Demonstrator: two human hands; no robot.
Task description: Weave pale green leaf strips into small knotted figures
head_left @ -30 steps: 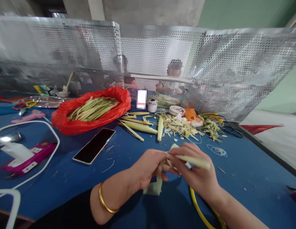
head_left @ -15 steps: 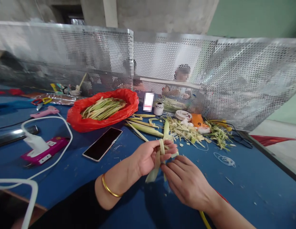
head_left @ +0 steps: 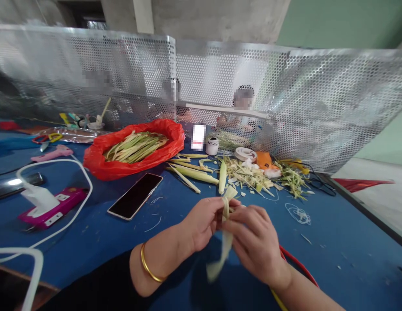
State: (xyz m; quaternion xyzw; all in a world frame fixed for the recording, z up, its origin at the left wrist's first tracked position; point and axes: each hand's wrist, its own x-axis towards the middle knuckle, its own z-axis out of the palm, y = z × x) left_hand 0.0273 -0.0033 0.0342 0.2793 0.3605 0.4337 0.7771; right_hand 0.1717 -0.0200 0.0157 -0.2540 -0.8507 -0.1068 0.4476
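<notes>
Looks like wrapping: left hand (head_left: pixel 201 226) and right hand (head_left: pixel 256 242), fingers pinched closed, both on pale strip (head_left: pixel 226 244), 4 o'clock of dark phone (head_left: pixel 135 196); next turn would call for steady left pinch, even right pull.

A blue tabletop (head_left: pixel 116 246) is littered with small clippings. Beyond the grip, corn husks (head_left: pixel 194 173) are laid close together, and a heap of shredded scraps (head_left: pixel 249 175) is spread beside them. Behind the husks, a white canister (head_left: pixel 212 147) is stood upright. Left of the grip, a dark-screened smartphone (head_left: pixel 135 196) is laid flat, with a red plastic bag (head_left: pixel 102 170) placed beyond it. Farther left, a purple power strip (head_left: pixel 74 197) and a pink glue gun (head_left: pixel 55 152) are set down. To the right of the grip, loosely coiled white thread (head_left: pixel 298 214) is seen.
</notes>
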